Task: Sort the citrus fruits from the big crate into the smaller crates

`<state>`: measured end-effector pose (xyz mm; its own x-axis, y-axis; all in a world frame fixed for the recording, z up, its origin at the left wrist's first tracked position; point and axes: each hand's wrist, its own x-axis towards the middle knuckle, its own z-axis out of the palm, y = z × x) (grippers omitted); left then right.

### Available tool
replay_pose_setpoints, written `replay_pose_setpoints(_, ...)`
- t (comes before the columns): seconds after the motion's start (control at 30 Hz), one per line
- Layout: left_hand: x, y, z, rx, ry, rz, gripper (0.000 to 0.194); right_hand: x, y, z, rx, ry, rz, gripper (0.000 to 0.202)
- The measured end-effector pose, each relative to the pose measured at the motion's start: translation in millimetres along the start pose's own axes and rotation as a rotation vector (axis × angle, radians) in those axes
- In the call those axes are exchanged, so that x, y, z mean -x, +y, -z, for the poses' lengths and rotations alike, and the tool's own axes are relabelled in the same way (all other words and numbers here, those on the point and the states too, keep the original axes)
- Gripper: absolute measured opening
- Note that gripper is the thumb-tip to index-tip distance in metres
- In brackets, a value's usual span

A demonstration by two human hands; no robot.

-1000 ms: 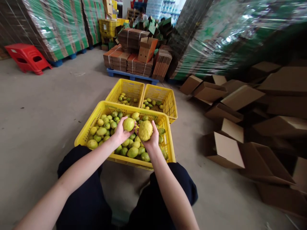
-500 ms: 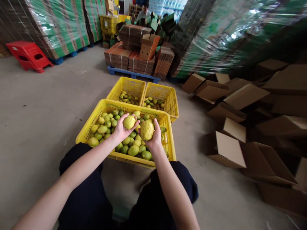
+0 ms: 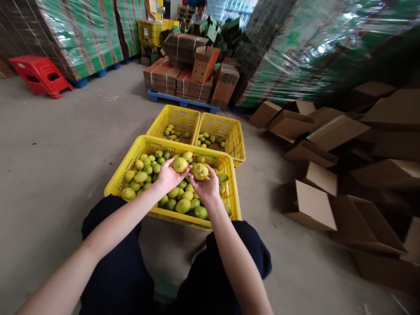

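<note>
Over a large yellow crate (image 3: pixel 123 168) of yellow and green lemons, my left hand (image 3: pixel 169 177) holds a yellow lemon (image 3: pixel 180 164) on its fingers. Just to the right, my right hand (image 3: pixel 208 188) holds a bumpy yellow lemon (image 3: pixel 199 171) between thumb and fingers. Both hands are close together, their fingertips nearly touching. Several lemons (image 3: pixel 182 205) lie below them in the crate, partly hidden by my hands and forearms.
Two smaller yellow crates (image 3: pixel 157 120) (image 3: pixel 238 138) with a few lemons stand behind. Flattened cartons on a blue pallet (image 3: pixel 182 102) are farther back, near a person (image 3: pixel 197 17). Open cardboard boxes (image 3: pixel 315 203) lie right; a red stool (image 3: pixel 41 74) stands left.
Both lemons have been turned in my hands, and their ends now face up more. The right lemon has moved slightly up and sits lower on its side.
</note>
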<state>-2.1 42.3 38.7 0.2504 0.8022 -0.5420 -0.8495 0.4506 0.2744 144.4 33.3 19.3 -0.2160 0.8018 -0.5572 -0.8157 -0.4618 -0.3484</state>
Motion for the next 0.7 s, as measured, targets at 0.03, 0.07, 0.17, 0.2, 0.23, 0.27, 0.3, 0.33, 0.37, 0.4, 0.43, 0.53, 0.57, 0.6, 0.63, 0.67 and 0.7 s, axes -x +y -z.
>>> replay_pose_setpoints(0.03,-0.2,0.0,-0.8,-0.017,0.013,-0.002,0.039,-0.2,0.3,0.0,0.017,0.005,0.007,0.026)
replay_pose_setpoints(0.07,-0.7,-0.2,-1.6,-0.032,0.027,-0.01,0.039,-0.3,0.5,-0.2,0.038,0.014,0.015,0.026)
replay_pose_setpoints(0.17,-2.7,-2.6,-3.2,-0.095,0.065,-0.058,0.034,-0.4,1.4,-2.4,0.105,0.048,0.059,0.025)
replay_pose_setpoints(0.2,-2.8,-4.0,-3.5,-0.131,0.064,-0.088,0.029,-0.5,1.9,-3.4,0.127,0.046,0.088,0.023)
replay_pose_setpoints(0.23,-2.1,-5.3,-3.7,-0.175,0.05,-0.132,0.024,-0.3,2.6,-4.5,0.151,0.041,0.131,0.019)
replay_pose_setpoints(0.27,-0.5,-6.5,-3.9,-0.224,0.024,-0.194,0.024,0.3,3.3,-5.6,0.181,0.037,0.198,0.014)
replay_pose_setpoints(0.3,2.1,-7.3,-4.3,-0.274,-0.012,-0.269,0.03,1.3,3.8,-6.5,0.223,0.038,0.298,0.012)
replay_pose_setpoints(0.33,5.6,-7.5,-4.8,-0.322,-0.05,-0.349,0.038,3.0,4.2,-7.2,0.287,0.038,0.426,0.017)
replay_pose_setpoints(0.37,9.7,-7.0,-5.7,-0.365,-0.085,-0.425,0.044,5.3,4.3,-7.6,0.372,0.036,0.575,0.026)
replay_pose_setpoints(0.4,14.3,-5.7,-6.8,-0.398,-0.108,-0.491,0.047,8.0,4.1,-7.5,0.475,0.032,0.734,0.037)
replay_pose_setpoints(0.43,18.8,-3.7,-8.1,-0.419,-0.123,-0.543,0.048,11.1,3.8,-7.1,0.59,0.024,0.889,0.046)
replay_pose_setpoints(0.53,29.7,4.3,-12.0,-0.459,-0.156,-0.656,0.045,19.3,3.8,-4.1,0.904,0.003,1.225,0.053)
replay_pose_setpoints(0.57,32.1,6.8,-12.9,-0.48,-0.166,-0.682,0.043,21.0,4.4,-3.0,0.957,0.007,1.296,0.05)
replay_pose_setpoints(0.6,33.9,8.9,-13.6,-0.501,-0.171,-0.698,0.042,22.2,5.5,-2.1,0.98,0.01,1.348,0.049)
replay_pose_setpoints(0.63,35.2,10.3,-14.0,-0.515,-0.167,-0.701,0.04,22.8,6.8,-1.6,0.974,0.013,1.383,0.049)
replay_pose_setpoints(0.67,36.2,11.0,-14.2,-0.52,-0.155,-0.694,0.039,23.1,8.2,-1.3,0.941,0.018,1.405,0.049)
replay_pose_setpoints(0.7,37.0,11.1,-14.3,-0.516,-0.141,-0.677,0.039,23.0,9.6,-1.5,0.896,0.024,1.416,0.05)
